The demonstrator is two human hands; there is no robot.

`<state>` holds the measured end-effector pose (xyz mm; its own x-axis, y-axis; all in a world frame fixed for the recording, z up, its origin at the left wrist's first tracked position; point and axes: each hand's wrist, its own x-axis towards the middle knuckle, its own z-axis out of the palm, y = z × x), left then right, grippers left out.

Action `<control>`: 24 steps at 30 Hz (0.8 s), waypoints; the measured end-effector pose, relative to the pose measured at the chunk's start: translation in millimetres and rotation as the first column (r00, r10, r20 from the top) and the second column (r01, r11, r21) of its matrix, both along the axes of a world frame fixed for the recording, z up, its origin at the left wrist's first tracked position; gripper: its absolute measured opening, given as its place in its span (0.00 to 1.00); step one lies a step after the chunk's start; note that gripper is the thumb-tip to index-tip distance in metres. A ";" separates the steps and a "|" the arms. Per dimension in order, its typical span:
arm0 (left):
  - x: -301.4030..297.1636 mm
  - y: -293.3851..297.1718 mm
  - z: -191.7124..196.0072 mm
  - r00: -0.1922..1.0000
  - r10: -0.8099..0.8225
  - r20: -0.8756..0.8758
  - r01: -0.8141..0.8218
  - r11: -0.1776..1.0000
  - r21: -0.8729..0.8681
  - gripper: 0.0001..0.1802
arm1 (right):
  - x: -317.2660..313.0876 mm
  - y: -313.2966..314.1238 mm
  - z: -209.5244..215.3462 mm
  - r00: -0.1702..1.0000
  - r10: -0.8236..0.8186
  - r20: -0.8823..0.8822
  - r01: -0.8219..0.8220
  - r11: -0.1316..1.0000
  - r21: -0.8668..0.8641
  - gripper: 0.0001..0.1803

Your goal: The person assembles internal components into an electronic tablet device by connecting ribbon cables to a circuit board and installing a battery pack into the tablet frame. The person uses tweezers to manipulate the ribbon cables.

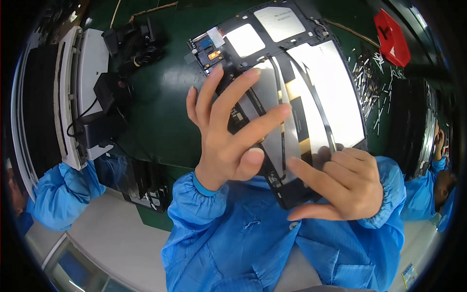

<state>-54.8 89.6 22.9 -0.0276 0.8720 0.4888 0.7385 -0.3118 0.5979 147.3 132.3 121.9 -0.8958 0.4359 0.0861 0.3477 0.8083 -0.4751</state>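
A tablet's opened body [350, 92], black-framed with bright silvery plates inside, lies tilted in front of me. My left hand [224, 126] is open over its left side, fingers spread; the index fingertip touches a thin dark flex cable [278, 80] running down the middle. My right hand [345, 185] is at the near right edge. Its index finger stretches toward the cable's lower end and its thumb points left, while the other fingers curl in. A slim dark strip [318, 100] with a silvery end runs down to those curled fingers; whether they grip it is hidden.
Black power adapters with cables [138, 46] lie on the green table [170, 97] at left, beside a white-edged rack [95, 58]. At right are a heap of small white strips [365, 78], a red bin [391, 39] and dark stacked panels [408, 126]. Blue-sleeved people [63, 194] sit on both sides.
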 end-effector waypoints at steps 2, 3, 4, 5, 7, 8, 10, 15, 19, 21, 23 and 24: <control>-0.8 -1.1 -3.3 1.000 0.001 -0.003 -0.001 1.000 0.028 0.33 | -0.1 -5.6 -4.4 0.996 0.024 0.082 -0.028 0.998 0.058 0.33; -0.5 -2.4 -1.4 1.000 -0.002 -0.006 0.002 0.999 0.034 0.33 | 0.0 -8.4 -4.3 0.985 0.046 0.168 -0.064 0.992 0.107 0.34; -0.4 -3.5 0.9 1.000 0.001 -0.006 -0.001 1.000 0.016 0.33 | 1.0 -12.6 -1.9 0.978 0.073 0.193 -0.101 0.986 0.136 0.33; -0.3 -4.5 3.2 1.000 0.004 -0.005 -0.004 1.000 -0.004 0.33 | 2.9 -19.3 -0.4 0.979 0.070 0.191 -0.098 0.985 0.139 0.33; 2.3 -6.1 6.4 1.000 0.018 -0.019 -0.018 0.999 -0.032 0.36 | 7.5 -34.0 0.1 0.954 0.130 0.271 -0.199 0.948 0.247 0.31; 4.1 -7.3 7.2 0.999 0.034 -0.032 -0.036 0.997 -0.063 0.39 | 7.6 -38.2 -0.7 0.949 0.123 0.289 -0.207 0.937 0.281 0.30; 8.3 -7.3 6.2 0.998 0.056 -0.001 -0.056 0.998 -0.036 0.37 | 7.8 -34.0 -1.7 0.960 0.121 0.251 -0.183 0.952 0.243 0.30; 18.0 -45.9 4.9 0.987 0.155 -0.050 -0.157 0.987 -0.034 0.36 | 15.1 7.3 -3.8 0.991 0.132 0.036 -0.117 0.953 -0.281 0.32; 21.5 -69.6 -5.8 0.988 0.109 -0.109 -0.098 0.989 0.107 0.36 | 6.0 41.9 3.7 0.938 -0.342 0.046 0.126 0.215 -0.969 0.32; 21.5 -70.5 -3.7 0.985 0.118 -0.129 -0.100 0.986 0.135 0.35 | -1.8 57.4 -9.4 0.941 -0.338 -0.032 0.041 0.208 -0.977 0.32; 19.4 -67.8 2.8 0.973 0.109 -0.205 -0.099 0.993 0.059 0.35 | -7.1 67.3 -9.3 0.920 -0.390 -0.038 -0.092 -0.120 -0.988 0.32; 18.0 -66.1 3.9 0.973 0.108 -0.204 -0.099 0.994 0.053 0.35 | -13.0 67.4 -6.1 0.913 -0.407 -0.031 -0.098 -0.145 -0.985 0.33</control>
